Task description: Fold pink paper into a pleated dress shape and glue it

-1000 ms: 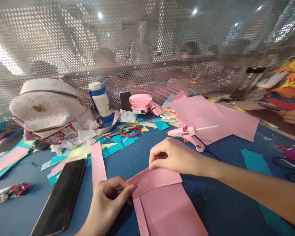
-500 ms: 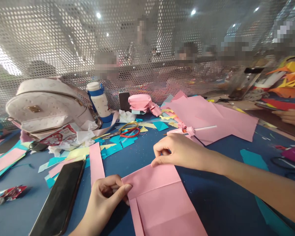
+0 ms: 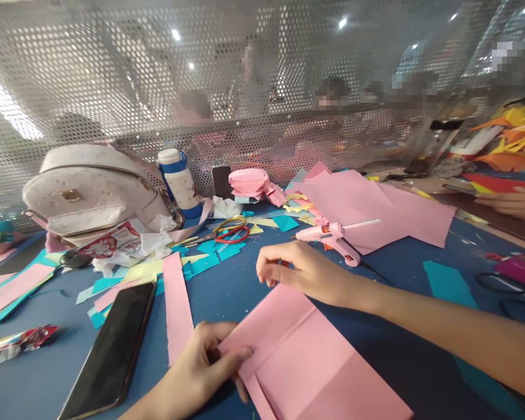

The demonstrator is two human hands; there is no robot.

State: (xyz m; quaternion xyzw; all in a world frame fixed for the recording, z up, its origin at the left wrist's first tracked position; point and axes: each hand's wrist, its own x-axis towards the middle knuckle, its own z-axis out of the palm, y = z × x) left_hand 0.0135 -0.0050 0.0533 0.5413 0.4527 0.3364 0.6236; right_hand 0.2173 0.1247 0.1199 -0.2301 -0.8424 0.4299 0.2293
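A sheet of folded pink paper (image 3: 315,356), with crease lines and a narrow strip turned in along its left side, is tilted above the blue table. My left hand (image 3: 201,364) pinches its left corner, thumb on top and fingers beneath. At the far edge, my right hand (image 3: 306,271) is close to the upper corner, its fingers curled, with no paper visible between them. Whether its underside touches the sheet, I cannot tell. A pink hot glue gun (image 3: 332,236) with a glue stick lies just beyond my right hand. Left of the sheet lies a pink paper strip (image 3: 177,309).
A phone (image 3: 114,350) lies on the left. Scissors (image 3: 231,233) rest among blue and yellow scraps. Behind stand a white backpack (image 3: 83,186), a bottle (image 3: 178,184) and a perforated metal screen (image 3: 135,70). Large pink sheets (image 3: 402,210) lie back right, near another person's hand (image 3: 514,201).
The paper has turned, its near end swinging right. My right hand has come off its far edge and shifted slightly left and down, uncovering the glue gun. My left hand moved right with its corner.
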